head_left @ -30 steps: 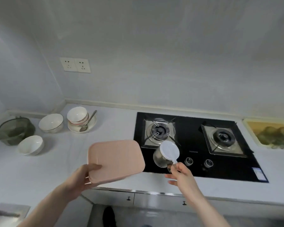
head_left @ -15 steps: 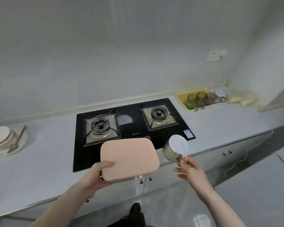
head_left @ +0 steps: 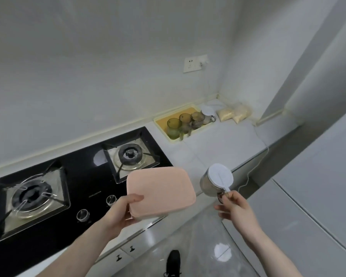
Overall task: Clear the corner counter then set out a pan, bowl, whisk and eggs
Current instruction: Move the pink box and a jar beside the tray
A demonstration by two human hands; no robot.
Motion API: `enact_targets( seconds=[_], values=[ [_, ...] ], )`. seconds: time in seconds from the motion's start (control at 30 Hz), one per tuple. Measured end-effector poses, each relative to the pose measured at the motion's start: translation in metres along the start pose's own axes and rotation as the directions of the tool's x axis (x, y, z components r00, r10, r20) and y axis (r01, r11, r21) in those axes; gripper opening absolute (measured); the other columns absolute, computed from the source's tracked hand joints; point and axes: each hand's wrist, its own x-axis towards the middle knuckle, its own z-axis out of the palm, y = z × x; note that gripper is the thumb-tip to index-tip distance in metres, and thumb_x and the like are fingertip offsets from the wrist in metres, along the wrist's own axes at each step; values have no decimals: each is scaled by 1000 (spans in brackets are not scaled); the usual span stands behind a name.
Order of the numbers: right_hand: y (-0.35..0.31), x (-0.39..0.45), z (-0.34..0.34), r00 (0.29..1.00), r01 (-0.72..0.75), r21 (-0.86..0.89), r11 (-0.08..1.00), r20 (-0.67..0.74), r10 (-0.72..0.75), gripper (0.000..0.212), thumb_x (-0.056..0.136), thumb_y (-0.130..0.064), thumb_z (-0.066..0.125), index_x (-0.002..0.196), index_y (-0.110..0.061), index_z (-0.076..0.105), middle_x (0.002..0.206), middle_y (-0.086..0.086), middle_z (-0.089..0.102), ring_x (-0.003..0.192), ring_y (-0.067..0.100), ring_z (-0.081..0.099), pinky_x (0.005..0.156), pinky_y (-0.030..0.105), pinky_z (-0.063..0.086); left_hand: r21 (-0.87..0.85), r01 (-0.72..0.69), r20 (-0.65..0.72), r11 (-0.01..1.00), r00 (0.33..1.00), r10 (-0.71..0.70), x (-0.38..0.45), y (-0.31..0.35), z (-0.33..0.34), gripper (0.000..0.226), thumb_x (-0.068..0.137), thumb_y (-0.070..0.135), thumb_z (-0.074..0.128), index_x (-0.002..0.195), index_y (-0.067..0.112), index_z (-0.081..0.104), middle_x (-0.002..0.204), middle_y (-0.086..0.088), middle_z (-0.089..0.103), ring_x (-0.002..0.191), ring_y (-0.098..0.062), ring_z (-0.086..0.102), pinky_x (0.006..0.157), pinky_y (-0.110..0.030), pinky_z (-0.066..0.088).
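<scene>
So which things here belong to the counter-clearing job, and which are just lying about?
In the job:
- pink lidded box, held by the left hand
- glass jar with white lid, pinched at its handle by the right hand

Lying about:
- gas hob
- yellow tray of glass cups
- second white-lidded jar
- bags of grain
- wall socket

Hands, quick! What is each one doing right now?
Left hand: holding the pink box by its near edge.
Right hand: fingers pinching the handle of the small jar with the white lid.
</scene>
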Motion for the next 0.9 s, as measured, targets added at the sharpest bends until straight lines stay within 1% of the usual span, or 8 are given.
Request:
enact_targets(
  seconds=[0.13, 0.37, 0.43, 0.53, 0.63, 0.7, 0.77, 0.9],
  values=[
    [-17, 46, -46, 1000, 6, -25, 1000, -28, -7, 20, 102, -17, 57, 82, -13, 54, 83, 4, 61, 89, 25, 74, 80, 39, 54, -20, 35, 17, 999, 999, -35, 51, 20, 58, 44, 77, 26, 75, 117, 7, 70, 96, -8, 73, 91, -24, 66, 99, -46, 55],
    [-32, 120, -101, 997, -8, 15, 1000, -72, 10, 21, 102, -13, 55, 81, -13, 54, 83, 6, 60, 84, 24, 73, 80, 44, 54, -45, 87, 78, 995, 993, -84, 128, 57, 132, 70, 58, 31, 83, 123, 8, 67, 103, -11, 72, 95, -26, 64, 82, -39, 60],
    [-35, 143, -111, 998, -18, 14, 1000, -63, 19, 21, 102, -14, 56, 81, -14, 55, 82, 3, 61, 86, 24, 74, 78, 40, 53, -83, 83, 58, 993, 995, -79, 144, 64, 150, 71, 56, 30, 83, 122, 10, 67, 113, -13, 74, 101, -28, 66, 86, -40, 60],
    [-42, 179, -120, 998, -35, 8, 999, -56, 35, 21, 101, -16, 59, 80, -14, 56, 78, 3, 63, 84, 24, 73, 78, 40, 53, -102, 74, 32, 992, 997, -71, 164, 74, 171, 66, 63, 27, 84, 124, 10, 65, 112, -12, 71, 99, -29, 66, 96, -45, 57],
    [-54, 225, -131, 999, -44, -1, 999, 9, 44, 19, 100, -17, 61, 82, -12, 58, 83, 7, 64, 83, 24, 74, 79, 43, 56, -151, 66, -3, 986, 998, -67, 186, 81, 197, 59, 67, 26, 82, 120, 9, 64, 99, -10, 69, 83, -25, 66, 82, -41, 59],
    [-62, 253, -136, 997, -57, -22, 998, 44, 58, 15, 100, -20, 60, 89, -10, 60, 92, 5, 68, 87, 22, 76, 82, 43, 57, -197, 62, -42, 978, 997, -72, 198, 84, 209, 47, 77, 21, 77, 121, 8, 63, 101, -10, 70, 86, -28, 67, 75, -37, 57],
    [-70, 281, -141, 994, -69, -43, 997, 79, 72, 14, 101, -22, 59, 98, -9, 63, 101, 5, 70, 86, 19, 77, 82, 40, 59, -242, 74, -78, 967, 992, -95, 212, 85, 221, 47, 78, 20, 76, 122, 8, 65, 107, -13, 75, 96, -33, 71, 80, -40, 60],
    [-84, 335, -148, 986, -81, -73, 994, 137, 91, 11, 101, -21, 59, 101, -10, 62, 109, 10, 68, 84, 22, 77, 76, 37, 59, -274, 96, -123, 957, 983, -134, 234, 87, 237, 69, 63, 28, 85, 126, 10, 65, 115, -13, 73, 105, -33, 69, 93, -43, 58]
  ],
)
